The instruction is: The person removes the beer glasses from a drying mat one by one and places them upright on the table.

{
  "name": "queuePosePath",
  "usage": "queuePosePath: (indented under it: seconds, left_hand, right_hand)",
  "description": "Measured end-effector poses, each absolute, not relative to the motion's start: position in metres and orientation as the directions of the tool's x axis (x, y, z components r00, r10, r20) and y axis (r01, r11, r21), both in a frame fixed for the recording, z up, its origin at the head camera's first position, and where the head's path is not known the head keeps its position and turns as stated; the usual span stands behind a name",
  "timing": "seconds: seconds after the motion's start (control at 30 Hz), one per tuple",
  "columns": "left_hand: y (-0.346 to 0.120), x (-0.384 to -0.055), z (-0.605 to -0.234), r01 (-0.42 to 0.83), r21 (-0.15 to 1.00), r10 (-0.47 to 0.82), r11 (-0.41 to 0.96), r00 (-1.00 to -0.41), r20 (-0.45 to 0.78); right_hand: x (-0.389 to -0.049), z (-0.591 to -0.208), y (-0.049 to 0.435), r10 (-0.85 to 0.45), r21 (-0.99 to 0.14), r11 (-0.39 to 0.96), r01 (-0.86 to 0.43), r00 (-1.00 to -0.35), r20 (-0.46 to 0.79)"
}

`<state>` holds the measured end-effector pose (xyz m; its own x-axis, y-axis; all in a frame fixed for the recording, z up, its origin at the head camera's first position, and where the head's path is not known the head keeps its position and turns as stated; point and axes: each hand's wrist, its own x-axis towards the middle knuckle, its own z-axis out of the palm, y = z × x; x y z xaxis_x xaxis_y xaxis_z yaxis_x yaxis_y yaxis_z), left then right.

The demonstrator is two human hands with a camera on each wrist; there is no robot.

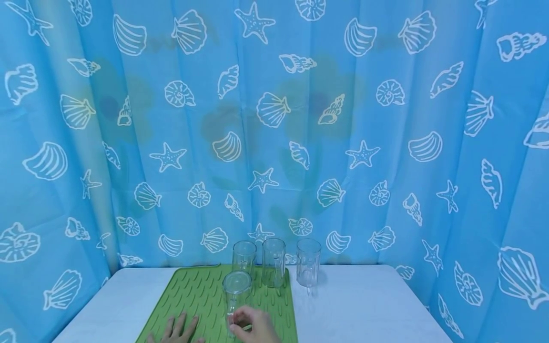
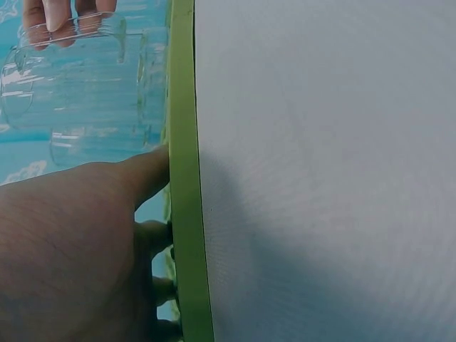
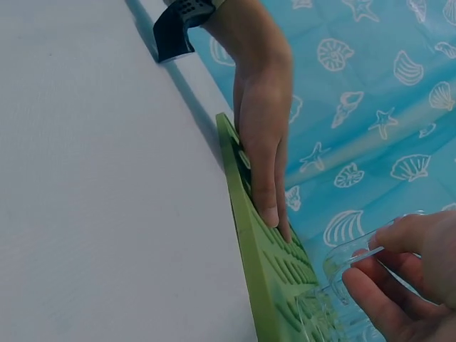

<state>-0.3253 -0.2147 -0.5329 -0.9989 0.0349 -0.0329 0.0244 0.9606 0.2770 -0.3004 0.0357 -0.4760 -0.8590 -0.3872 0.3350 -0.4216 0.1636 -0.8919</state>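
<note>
Right hand [image 1: 256, 325]: fingers curled, grasping the handle of the nearest glass mug [image 1: 236, 294]. The left wrist view shows several fingertips wrapped at that handle; the right wrist view shows thumb and fingers pinching it. This mug is over the front part of the green ridged mat [image 1: 195, 288], its handle side toward the person. Whether its lower end touches the mat — cannot tell; which end is up is also unclear through the clear glass.

Left hand [image 1: 177, 330]: fingers released, spread and reaching forward, resting on the mat to the left of the held mug and apart from it. A dark band [image 3: 175, 30] is around that wrist.

Other mugs, three, all clear glass and standing on end in a rough row behind the held one. The back left mug [image 1: 244, 253] is on the mat, partly covered by the held mug in the head view. The middle mug [image 1: 273, 261] is on the mat near its right edge. The right mug [image 1: 308, 262] is on the white surface [image 1: 358, 295], just beside the mat.

Background: blue curtain [image 1: 274, 66] with white shell and starfish prints — faint flower-like blotches show through it.
</note>
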Motion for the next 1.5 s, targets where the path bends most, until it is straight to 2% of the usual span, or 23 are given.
queuePosePath:
  seconds: [0.23, 0.7, 1.23, 1.5]
  left_hand:
    - [-0.216, -0.326, -0.538, 0.024, 0.289, 0.032, 0.957, -0.999, -0.022]
    - [-0.214, -0.328, -0.542, 0.003, 0.317, 0.016, 0.948, -0.999, -0.038]
    - [-0.218, -0.329, -0.533, 0.012, 0.312, 0.03, 0.95, -0.998, -0.053]
    - [-0.217, -0.326, -0.534, 0.021, 0.3, 0.031, 0.954, -0.999, -0.03]
  right_hand:
    - [-0.298, -0.479, 0.035, -0.392, -0.847, 0.17, -0.504, -0.823, 0.411]
    - [-0.295, -0.471, 0.043, -0.438, -0.875, 0.121, -0.469, -0.817, 0.377]
    - [-0.293, -0.429, 0.071, -0.408, -0.876, 0.155, -0.457, -0.837, 0.364]
    - [-0.29, -0.413, 0.089, -0.332, -0.863, 0.199, -0.464, -0.861, 0.386]
